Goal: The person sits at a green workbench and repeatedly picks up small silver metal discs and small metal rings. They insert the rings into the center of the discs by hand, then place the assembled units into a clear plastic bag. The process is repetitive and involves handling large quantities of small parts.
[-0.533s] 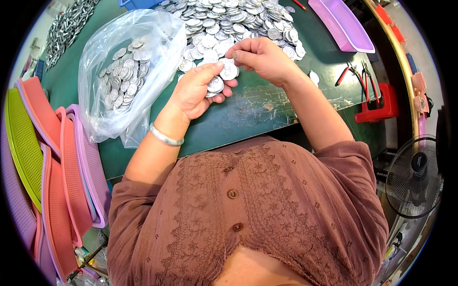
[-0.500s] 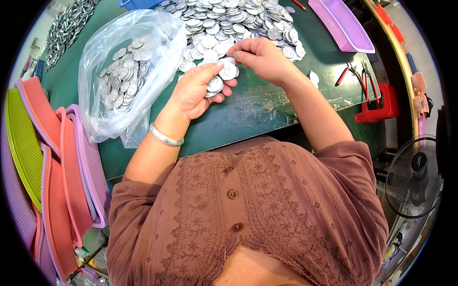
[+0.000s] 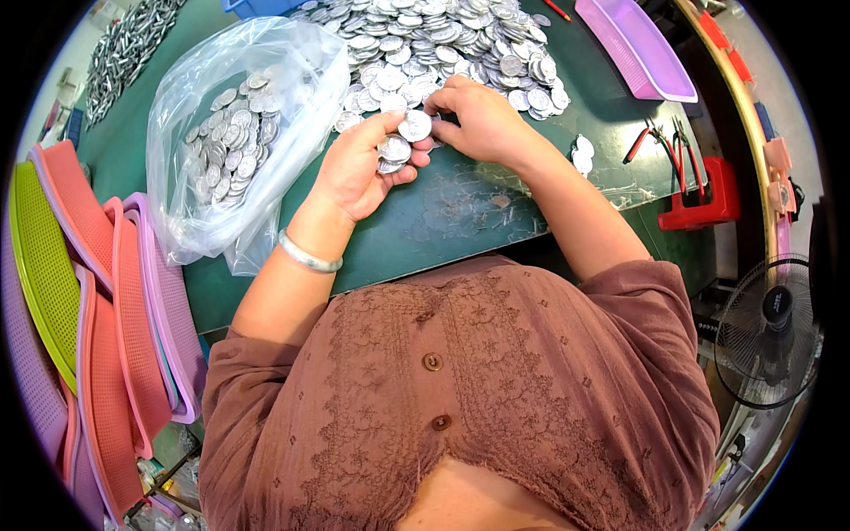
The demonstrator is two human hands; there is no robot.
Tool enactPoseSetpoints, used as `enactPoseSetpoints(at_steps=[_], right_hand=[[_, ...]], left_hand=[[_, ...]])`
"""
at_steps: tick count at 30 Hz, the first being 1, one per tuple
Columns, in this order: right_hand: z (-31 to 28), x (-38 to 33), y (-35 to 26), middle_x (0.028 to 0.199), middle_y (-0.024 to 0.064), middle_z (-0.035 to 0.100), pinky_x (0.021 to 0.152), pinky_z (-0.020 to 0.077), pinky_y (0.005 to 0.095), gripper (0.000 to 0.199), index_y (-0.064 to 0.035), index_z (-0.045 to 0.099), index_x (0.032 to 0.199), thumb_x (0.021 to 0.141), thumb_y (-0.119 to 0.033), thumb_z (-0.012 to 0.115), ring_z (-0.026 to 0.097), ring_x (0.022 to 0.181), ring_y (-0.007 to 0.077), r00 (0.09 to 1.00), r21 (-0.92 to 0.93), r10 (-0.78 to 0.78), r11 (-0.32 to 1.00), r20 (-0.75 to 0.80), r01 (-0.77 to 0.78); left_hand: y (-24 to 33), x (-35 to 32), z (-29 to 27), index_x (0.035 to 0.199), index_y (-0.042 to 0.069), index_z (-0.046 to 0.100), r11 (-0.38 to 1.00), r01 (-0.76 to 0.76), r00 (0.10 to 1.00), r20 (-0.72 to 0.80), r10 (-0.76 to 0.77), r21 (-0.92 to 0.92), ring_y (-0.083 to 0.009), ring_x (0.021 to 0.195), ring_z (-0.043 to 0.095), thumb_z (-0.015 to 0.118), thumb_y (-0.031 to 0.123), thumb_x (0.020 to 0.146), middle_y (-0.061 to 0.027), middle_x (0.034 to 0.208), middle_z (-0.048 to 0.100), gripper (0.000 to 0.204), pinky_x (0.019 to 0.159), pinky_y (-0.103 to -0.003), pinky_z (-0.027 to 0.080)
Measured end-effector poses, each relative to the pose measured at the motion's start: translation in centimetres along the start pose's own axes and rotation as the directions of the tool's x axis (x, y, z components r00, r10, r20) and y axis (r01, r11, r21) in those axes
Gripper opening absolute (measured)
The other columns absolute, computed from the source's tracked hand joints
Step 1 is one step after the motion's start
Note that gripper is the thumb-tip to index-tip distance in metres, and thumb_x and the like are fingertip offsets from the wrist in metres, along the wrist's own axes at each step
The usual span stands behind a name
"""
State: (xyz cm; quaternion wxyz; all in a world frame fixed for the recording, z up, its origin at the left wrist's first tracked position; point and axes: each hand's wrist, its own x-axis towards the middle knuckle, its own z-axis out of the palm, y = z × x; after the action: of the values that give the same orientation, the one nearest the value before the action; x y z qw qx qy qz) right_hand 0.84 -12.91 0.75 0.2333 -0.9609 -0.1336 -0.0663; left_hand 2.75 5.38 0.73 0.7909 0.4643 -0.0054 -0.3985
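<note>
Near the green tabletop's far edge, left hand (image 3: 363, 168) cups a stack of round silvery metal discs (image 3: 395, 150) while right hand (image 3: 482, 119) pinches one more; adding it seemingly requires careful alignment.
</note>
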Motion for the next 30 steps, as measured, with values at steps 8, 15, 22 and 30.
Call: enactPoseSetpoints(at_steps=[8, 15, 22, 30], right_hand=[[0.2, -0.4, -0.1, 0.084, 0.0087, 0.053, 0.068, 0.0439, 0.0333, 0.024, -0.0055, 0.059, 0.088, 0.07, -0.02, 0.065, 0.054, 0.077, 0.0253, 1.0, 0.007, -0.027, 1.0, -0.012, 0.027], [0.2, -0.1, 0.1, 0.084, 0.0094, 0.054, 0.068, 0.0439, 0.0329, 0.024, -0.0054, 0.06, 0.087, 0.068, -0.018, 0.065, 0.055, 0.077, 0.0243, 0.998, 0.114, 0.034, 0.993, 0.062, -0.04], [0.8, -0.1, -0.7, 0.085, 0.0115, 0.056, 0.071, 0.0446, 0.0365, 0.021, -0.0069, 0.061, 0.084, 0.067, -0.02, 0.063, 0.055, 0.082, 0.027, 0.995, -0.037, -0.09, 0.995, -0.044, 0.089], [0.1, 0.3, -0.9, 0.071, 0.0031, 0.054, 0.059, 0.0412, 0.0245, 0.013, -0.0013, 0.058, 0.083, 0.071, -0.007, 0.06, 0.05, 0.066, 0.0114, 0.979, 0.413, 0.154, 0.89, 0.134, -0.196]], left_hand=[[0.5, 0.1, -0.5, 0.088, 0.002, 0.054, 0.986, -0.128, 0.987, -0.112, 0.116, -0.103, -0.0168, 0.067, 0.055, 0.048, 0.019, 0.085, -0.0095, 0.079, 0.055, 0.018, 0.051, -0.024, 0.045], [0.3, 0.4, -0.8, 0.094, 0.002, 0.051, 0.992, -0.124, 0.985, -0.124, 0.12, -0.024, -0.0143, 0.063, 0.053, 0.047, 0.005, 0.081, -0.0061, 0.074, 0.054, 0.014, 0.051, -0.024, 0.044], [0.2, 0.2, -0.5, 0.099, 0.0, 0.047, 0.992, -0.127, 0.981, -0.147, 0.127, 0.011, -0.0133, 0.062, 0.05, 0.045, 0.005, 0.082, -0.0056, 0.074, 0.051, 0.018, 0.048, -0.02, 0.04], [0.4, 0.0, -0.2, 0.093, 0.003, 0.053, 0.992, -0.122, 0.979, -0.165, 0.122, 0.013, -0.012, 0.06, 0.05, 0.05, 0.006, 0.079, -0.0031, 0.071, 0.052, 0.015, 0.048, -0.022, 0.04]])
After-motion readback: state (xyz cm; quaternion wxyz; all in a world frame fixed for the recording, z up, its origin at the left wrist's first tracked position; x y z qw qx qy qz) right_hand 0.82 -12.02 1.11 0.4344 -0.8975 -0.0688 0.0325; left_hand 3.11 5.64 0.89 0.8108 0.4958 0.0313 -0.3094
